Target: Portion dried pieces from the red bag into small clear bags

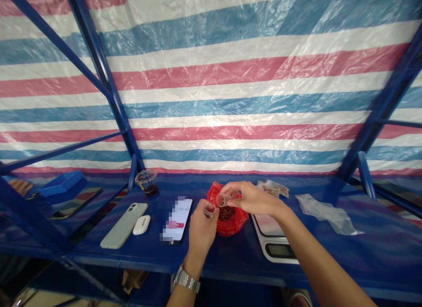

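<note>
My left hand (201, 223) is closed around a small clear plastic cup (209, 210), just left of a red plastic bag (232, 225). In my right hand (245, 196) is another small clear cup (223, 200), tipped over the bag's open mouth. Dark brown bits (227, 213) lie inside the bag; their kind is too small to tell. To the right, partly under my right forearm, sits a white digital scale (268, 243). Whether either cup holds anything is unclear.
Left on the blue table stand a lit phone (182, 219), a white earbud case (141, 225), a pale green phone (123, 225) and a cup with dark drink (150, 188). Clear zip bags (325, 212) lie right. Another person's hand (20, 186) shows far left, beyond blue frame bars.
</note>
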`<move>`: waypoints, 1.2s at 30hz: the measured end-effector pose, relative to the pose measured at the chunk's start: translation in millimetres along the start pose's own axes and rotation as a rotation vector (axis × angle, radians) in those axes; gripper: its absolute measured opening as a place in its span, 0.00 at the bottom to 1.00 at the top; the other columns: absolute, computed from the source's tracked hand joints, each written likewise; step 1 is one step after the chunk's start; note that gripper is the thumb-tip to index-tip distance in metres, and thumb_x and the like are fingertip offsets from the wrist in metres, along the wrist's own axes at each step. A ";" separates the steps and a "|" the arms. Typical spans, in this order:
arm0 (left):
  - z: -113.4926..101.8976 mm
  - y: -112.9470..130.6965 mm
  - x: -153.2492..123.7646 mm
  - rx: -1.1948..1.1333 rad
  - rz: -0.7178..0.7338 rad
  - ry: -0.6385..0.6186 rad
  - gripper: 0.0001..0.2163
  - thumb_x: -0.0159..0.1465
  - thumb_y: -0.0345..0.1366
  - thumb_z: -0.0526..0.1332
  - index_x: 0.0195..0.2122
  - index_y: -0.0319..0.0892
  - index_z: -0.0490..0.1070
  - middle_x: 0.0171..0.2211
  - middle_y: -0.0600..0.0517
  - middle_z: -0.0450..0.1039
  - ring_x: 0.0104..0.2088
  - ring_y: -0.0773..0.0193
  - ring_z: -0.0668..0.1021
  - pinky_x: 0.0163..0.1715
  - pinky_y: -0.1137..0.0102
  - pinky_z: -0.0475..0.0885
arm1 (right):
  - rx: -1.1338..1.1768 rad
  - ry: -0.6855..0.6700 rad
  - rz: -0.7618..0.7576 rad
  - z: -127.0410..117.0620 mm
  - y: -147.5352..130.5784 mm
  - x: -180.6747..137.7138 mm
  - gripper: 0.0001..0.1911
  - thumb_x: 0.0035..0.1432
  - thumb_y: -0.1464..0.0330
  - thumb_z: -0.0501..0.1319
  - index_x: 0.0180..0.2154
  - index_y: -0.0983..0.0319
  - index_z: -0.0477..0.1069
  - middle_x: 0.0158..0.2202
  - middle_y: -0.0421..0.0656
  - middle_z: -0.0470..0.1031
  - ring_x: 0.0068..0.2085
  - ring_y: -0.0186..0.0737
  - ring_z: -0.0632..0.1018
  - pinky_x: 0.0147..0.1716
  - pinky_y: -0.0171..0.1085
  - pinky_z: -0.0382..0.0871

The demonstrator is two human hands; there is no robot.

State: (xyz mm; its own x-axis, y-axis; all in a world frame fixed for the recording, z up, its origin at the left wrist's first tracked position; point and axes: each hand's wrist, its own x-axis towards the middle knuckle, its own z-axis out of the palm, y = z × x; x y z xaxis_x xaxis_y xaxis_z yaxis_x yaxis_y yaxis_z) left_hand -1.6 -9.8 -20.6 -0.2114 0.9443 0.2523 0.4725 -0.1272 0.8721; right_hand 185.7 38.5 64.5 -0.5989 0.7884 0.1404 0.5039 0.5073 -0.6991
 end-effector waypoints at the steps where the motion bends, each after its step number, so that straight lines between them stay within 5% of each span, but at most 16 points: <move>1: 0.6 2.1 -1.0 0.000 -0.004 -0.012 0.08 0.64 0.42 0.61 0.31 0.45 0.67 0.27 0.55 0.74 0.29 0.63 0.77 0.33 0.71 0.68 | -0.064 0.026 -0.026 2.8 -7.5 0.1 0.14 0.58 0.74 0.63 0.45 0.56 0.80 0.41 0.40 0.84 0.44 0.41 0.81 0.52 0.43 0.66; 9: 5.2 4.4 -1.5 -0.051 -0.021 -0.037 0.11 0.65 0.43 0.62 0.45 0.44 0.71 0.35 0.50 0.80 0.36 0.58 0.81 0.34 0.69 0.69 | -0.306 0.167 -0.248 28.0 -36.3 5.9 0.19 0.53 0.83 0.61 0.41 0.57 0.78 0.44 0.41 0.81 0.49 0.41 0.76 0.48 0.41 0.54; 13: 4.0 0.8 0.4 -0.053 -0.025 -0.021 0.07 0.63 0.40 0.63 0.38 0.44 0.70 0.30 0.53 0.76 0.31 0.61 0.78 0.32 0.70 0.68 | -0.330 0.184 -0.277 23.6 -34.9 7.1 0.18 0.54 0.83 0.61 0.41 0.57 0.77 0.45 0.40 0.81 0.50 0.41 0.76 0.49 0.40 0.54; 20: -3.4 -13.2 5.7 0.014 -0.079 -0.010 0.07 0.60 0.36 0.63 0.31 0.45 0.64 0.26 0.55 0.71 0.29 0.61 0.76 0.33 0.69 0.66 | -0.427 0.088 0.022 7.5 -11.1 0.8 0.18 0.51 0.80 0.64 0.41 0.55 0.79 0.41 0.39 0.84 0.46 0.44 0.79 0.49 0.43 0.54; 26: 0.0 -22.8 8.3 0.002 -0.228 -0.068 0.04 0.61 0.35 0.61 0.34 0.43 0.67 0.31 0.51 0.76 0.34 0.56 0.79 0.35 0.67 0.67 | -0.652 0.073 0.099 42.2 14.7 12.1 0.18 0.49 0.81 0.61 0.42 0.63 0.78 0.46 0.50 0.83 0.53 0.51 0.77 0.50 0.44 0.54; 36: 3.4 -19.4 10.8 -0.270 -0.295 -0.040 0.06 0.58 0.36 0.61 0.35 0.41 0.72 0.30 0.52 0.76 0.34 0.58 0.79 0.34 0.68 0.69 | -0.243 0.026 0.088 54.2 43.6 22.2 0.16 0.49 0.79 0.63 0.40 0.58 0.78 0.39 0.40 0.85 0.44 0.43 0.82 0.51 0.42 0.61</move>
State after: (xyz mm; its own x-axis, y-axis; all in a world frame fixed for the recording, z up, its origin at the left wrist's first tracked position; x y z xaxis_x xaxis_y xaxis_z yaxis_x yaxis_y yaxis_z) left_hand -10.2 3.9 -36.2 -0.2681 0.9627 -0.0371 0.1532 0.0806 0.9849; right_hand 160.7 59.2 -0.9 -0.5316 0.8403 0.1065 0.6902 0.5026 -0.5207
